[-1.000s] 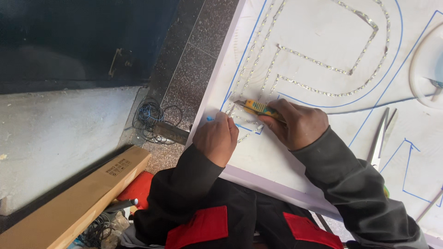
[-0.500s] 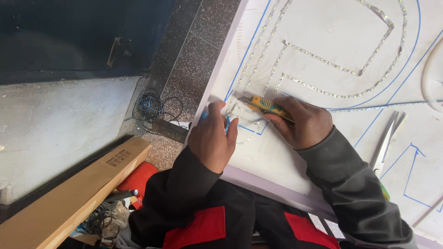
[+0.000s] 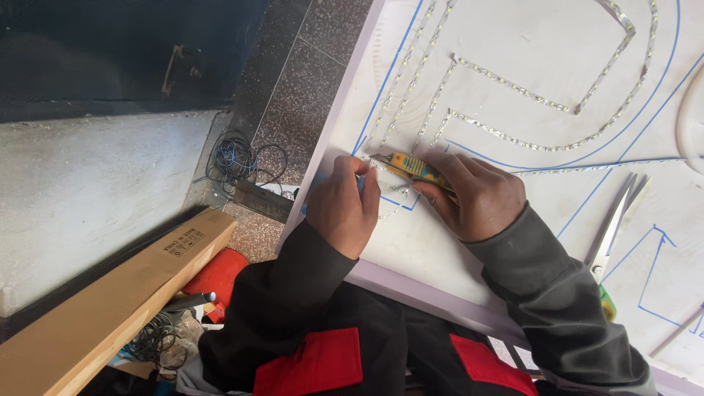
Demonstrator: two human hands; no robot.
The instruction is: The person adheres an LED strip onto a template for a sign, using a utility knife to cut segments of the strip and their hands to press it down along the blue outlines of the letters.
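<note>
We see our right hand point(image 3: 480, 196) closed around a yellow utility knife with a dark blade tip point(image 3: 411, 167), its point aimed left and resting on the large white sign panel marked with blue outlines point(image 3: 528, 44). The knife lies just below the lower ends of the thin white light strips studded with small dots point(image 3: 513, 77) that trace a letter shape on the panel. Our left hand point(image 3: 343, 207) sits just beside the blade, fingers curled and pressed down at the panel's near left edge; a bit of blue shows under the fingertips (we cannot tell what it is, nor whether the hand grips it). Both forearms wear dark grey sleeves.

To the right on the panel lies a pair of metal scissors with a green handle point(image 3: 610, 235), well apart from the hands. Off the panel's left edge, a loose coil of dark wire point(image 3: 238, 158) rests on the speckled stone floor point(image 3: 293, 88), and nearer us a long brown cardboard box point(image 3: 110, 308) lies beside a red object point(image 3: 220, 275).
</note>
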